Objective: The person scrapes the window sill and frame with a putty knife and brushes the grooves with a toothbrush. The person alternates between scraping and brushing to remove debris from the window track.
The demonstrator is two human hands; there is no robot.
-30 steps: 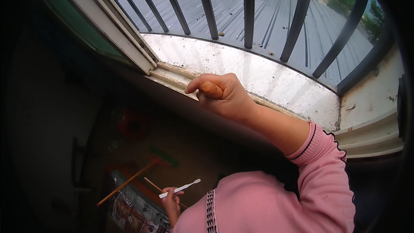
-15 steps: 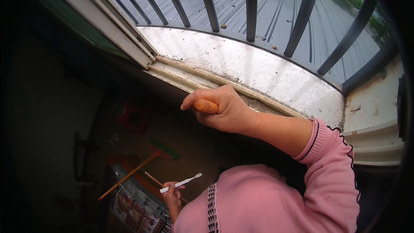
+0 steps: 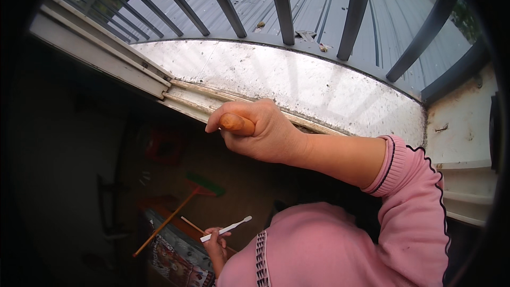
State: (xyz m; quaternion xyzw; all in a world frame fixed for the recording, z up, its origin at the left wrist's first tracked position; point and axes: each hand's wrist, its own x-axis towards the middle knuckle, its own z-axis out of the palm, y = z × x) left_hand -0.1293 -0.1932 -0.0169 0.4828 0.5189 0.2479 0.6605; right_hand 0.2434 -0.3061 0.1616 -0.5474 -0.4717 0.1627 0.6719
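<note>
My right hand (image 3: 273, 132) is closed around an orange-brown wooden handle (image 3: 236, 124) over the window's dirty sliding track (image 3: 199, 100). The handle's rounded end points up out of the fist. Whatever is at its other end lies hidden below the hand. Lower down, beside my body, my left hand (image 3: 214, 245) grips a white toothbrush (image 3: 227, 229), its head pointing up to the right. A thin wooden stick (image 3: 192, 225) also passes by the left fingers; whether they hold it is unclear in the dim light.
Dark metal bars (image 3: 280, 5) stand beyond the speckled white sill (image 3: 255, 69), with a grey ribbed roof (image 3: 319, 0) outside. A pale window frame (image 3: 101, 56) is at left. On the dark floor are a green broom (image 3: 210, 185), a red stool-like object (image 3: 164, 146) and a patterned bag (image 3: 178, 263).
My right hand has moved left along the track with the wooden handle, and more bars show at the left. The left hand still holds the toothbrush, almost in place.
</note>
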